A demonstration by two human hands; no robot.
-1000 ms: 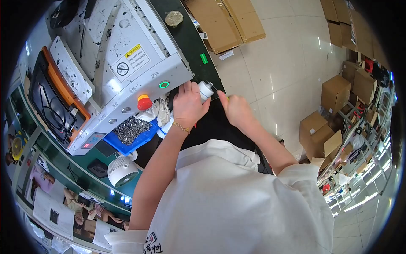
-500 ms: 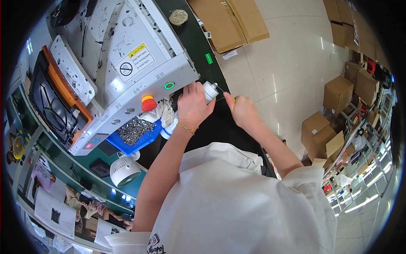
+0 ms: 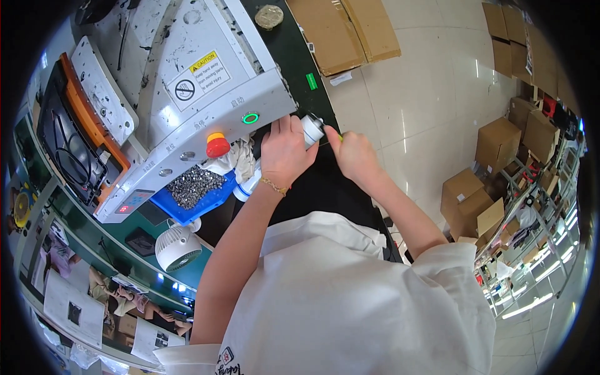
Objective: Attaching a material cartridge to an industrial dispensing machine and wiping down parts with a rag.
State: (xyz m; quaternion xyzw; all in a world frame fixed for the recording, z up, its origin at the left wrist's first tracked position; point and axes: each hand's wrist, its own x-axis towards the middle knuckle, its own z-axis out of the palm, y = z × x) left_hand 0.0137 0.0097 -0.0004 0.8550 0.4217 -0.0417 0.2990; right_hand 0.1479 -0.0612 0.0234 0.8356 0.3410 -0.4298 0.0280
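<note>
My left hand (image 3: 285, 153) is wrapped around a white cylinder (image 3: 312, 129), whose dark-looking end points up and right. Another white piece with a blue rim (image 3: 245, 189) shows below my left wrist; whether it belongs to the same cylinder I cannot tell. Closed on a thin tool with a yellow-green handle (image 3: 340, 136), my right hand (image 3: 357, 159) sits just right of that end. The tool's tip is at or very near the cylinder's end, too small to make out, and most of its handle is hidden by my fingers.
A grey machine (image 3: 200, 134) with a red stop knob (image 3: 217, 145) and green-lit button (image 3: 250, 118) stands at left. Below it are a blue tray (image 3: 184, 215) of small metal parts, a crumpled cloth (image 3: 239, 156) and a white fan (image 3: 177, 249). Cardboard boxes (image 3: 498, 140) stand at right.
My right hand has moved slightly left and up, closer to the cylinder's end, where a dark patch now shows. My left hand keeps its grip. The view has shifted a little.
</note>
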